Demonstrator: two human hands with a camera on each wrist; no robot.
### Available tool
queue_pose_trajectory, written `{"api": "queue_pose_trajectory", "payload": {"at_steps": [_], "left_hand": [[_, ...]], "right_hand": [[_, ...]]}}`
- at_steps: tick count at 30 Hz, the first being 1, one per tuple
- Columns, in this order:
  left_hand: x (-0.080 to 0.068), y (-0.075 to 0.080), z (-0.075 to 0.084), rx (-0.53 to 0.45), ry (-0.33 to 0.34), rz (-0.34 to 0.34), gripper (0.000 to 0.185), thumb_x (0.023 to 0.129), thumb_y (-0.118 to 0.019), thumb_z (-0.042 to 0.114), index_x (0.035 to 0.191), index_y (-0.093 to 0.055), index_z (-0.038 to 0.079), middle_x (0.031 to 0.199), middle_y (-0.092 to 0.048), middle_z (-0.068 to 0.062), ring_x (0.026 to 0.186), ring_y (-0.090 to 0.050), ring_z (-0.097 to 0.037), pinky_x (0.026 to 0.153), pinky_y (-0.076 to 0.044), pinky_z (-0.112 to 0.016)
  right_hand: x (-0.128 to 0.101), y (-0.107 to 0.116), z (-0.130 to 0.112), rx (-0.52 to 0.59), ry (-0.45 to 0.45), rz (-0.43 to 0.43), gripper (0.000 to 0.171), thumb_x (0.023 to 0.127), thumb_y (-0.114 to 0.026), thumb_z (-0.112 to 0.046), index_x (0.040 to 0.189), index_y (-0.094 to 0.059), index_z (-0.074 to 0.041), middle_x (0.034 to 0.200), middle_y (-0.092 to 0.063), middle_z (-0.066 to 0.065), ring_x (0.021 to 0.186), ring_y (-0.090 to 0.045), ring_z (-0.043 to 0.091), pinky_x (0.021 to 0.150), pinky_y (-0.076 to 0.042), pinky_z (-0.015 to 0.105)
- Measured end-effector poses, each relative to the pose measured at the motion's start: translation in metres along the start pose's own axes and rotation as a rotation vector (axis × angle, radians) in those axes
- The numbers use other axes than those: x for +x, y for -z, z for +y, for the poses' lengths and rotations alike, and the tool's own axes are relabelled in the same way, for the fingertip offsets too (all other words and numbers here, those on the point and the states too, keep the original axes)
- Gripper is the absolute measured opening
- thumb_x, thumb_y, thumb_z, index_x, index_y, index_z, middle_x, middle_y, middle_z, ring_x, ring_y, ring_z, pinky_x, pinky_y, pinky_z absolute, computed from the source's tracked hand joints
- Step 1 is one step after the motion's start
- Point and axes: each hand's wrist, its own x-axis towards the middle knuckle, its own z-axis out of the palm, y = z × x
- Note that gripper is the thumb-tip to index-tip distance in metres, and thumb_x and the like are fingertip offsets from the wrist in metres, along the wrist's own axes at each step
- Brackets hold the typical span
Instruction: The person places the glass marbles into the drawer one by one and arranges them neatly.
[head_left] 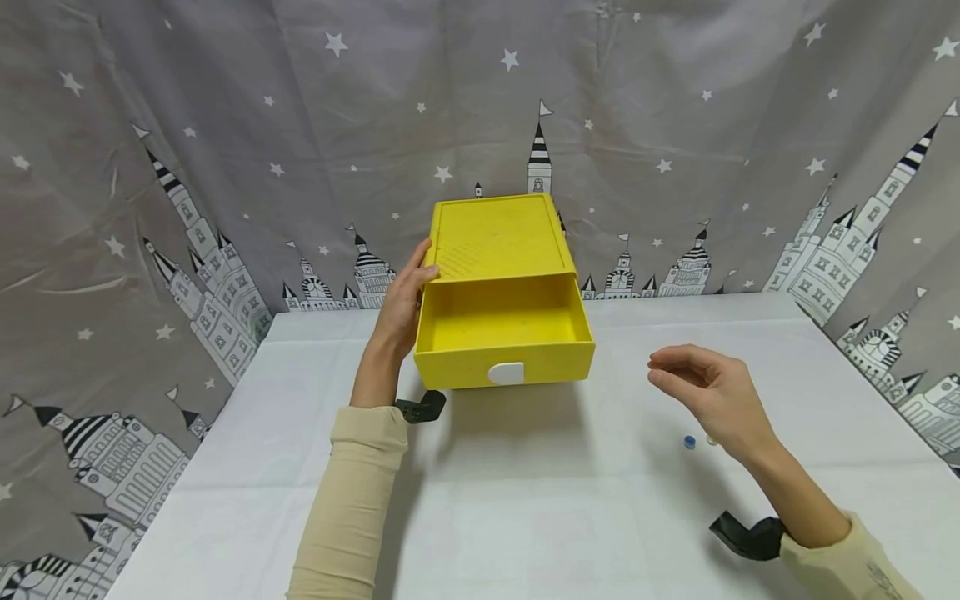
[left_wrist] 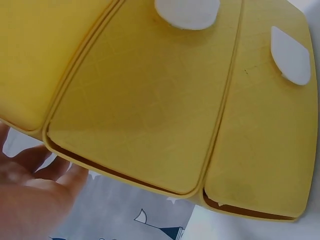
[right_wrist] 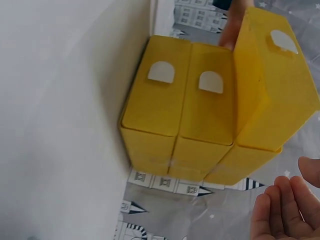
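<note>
A yellow cabinet with three stacked drawers stands on the table. Its top drawer is pulled out, showing bare yellow inside and a white tab on the front. The two lower drawers are closed in the right wrist view. My left hand rests against the cabinet's left side, thumb near the top front edge; in the left wrist view its fingers touch that side. To the right of the drawer, my right hand hovers over the table with gently bent fingers and nothing in them.
A small blue piece and a small pale piece, partly hidden, lie on the white tabletop under my right hand. Grey fabric printed with castles and stars hangs behind the table and along its sides.
</note>
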Motion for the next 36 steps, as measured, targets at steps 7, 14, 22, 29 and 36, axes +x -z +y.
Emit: {"api": "queue_pose_trajectory", "payload": {"at_steps": [7,14,22,29,36], "left_hand": [[0.000,-0.002,0.002,-0.010,0.011,0.008,0.056,0.102,-0.047,0.021,0.156,-0.033,0.020,0.160,-0.024,0.000,0.141,-0.031,-0.018,0.115,-0.027,-0.038],[-0.002,-0.003,0.004,0.003,0.007,0.012,0.051,0.102,-0.047,0.022,0.152,-0.039,0.018,0.157,-0.030,-0.004,0.134,-0.038,-0.022,0.112,-0.031,-0.040],[-0.003,-0.003,0.003,-0.002,-0.012,0.005,0.051,0.102,-0.046,0.022,0.153,-0.039,0.019,0.156,-0.032,-0.004,0.133,-0.040,-0.022,0.112,-0.031,-0.041],[-0.003,-0.002,0.002,0.008,-0.015,0.007,0.051,0.103,-0.045,0.022,0.153,-0.038,0.019,0.155,-0.033,-0.004,0.133,-0.040,-0.022,0.112,-0.032,-0.041],[-0.004,-0.001,0.002,0.021,-0.018,0.015,0.052,0.103,-0.045,0.022,0.154,-0.037,0.019,0.156,-0.032,-0.004,0.134,-0.039,-0.022,0.113,-0.031,-0.040]], "right_hand": [[-0.011,0.005,0.014,-0.002,-0.055,0.014,0.024,0.091,-0.071,-0.011,0.110,-0.069,0.003,0.102,-0.070,0.003,0.090,-0.067,0.004,0.078,-0.053,0.017],[-0.018,0.010,0.030,-0.064,-0.024,0.055,0.023,0.090,-0.071,-0.007,0.111,-0.070,0.001,0.101,-0.070,-0.006,0.090,-0.065,0.000,0.080,-0.050,0.013],[-0.022,0.015,0.043,-0.200,0.036,0.123,0.020,0.087,-0.073,-0.004,0.107,-0.072,-0.002,0.096,-0.070,-0.005,0.087,-0.060,-0.006,0.083,-0.043,0.008],[-0.022,0.020,0.053,-0.228,0.031,0.162,0.018,0.087,-0.072,-0.004,0.104,-0.071,0.002,0.092,-0.070,-0.002,0.083,-0.059,-0.010,0.081,-0.042,0.007],[-0.022,0.027,0.067,-0.265,0.006,0.183,0.019,0.087,-0.073,-0.006,0.104,-0.071,0.003,0.090,-0.069,-0.007,0.082,-0.057,-0.014,0.078,-0.042,0.007]]}}
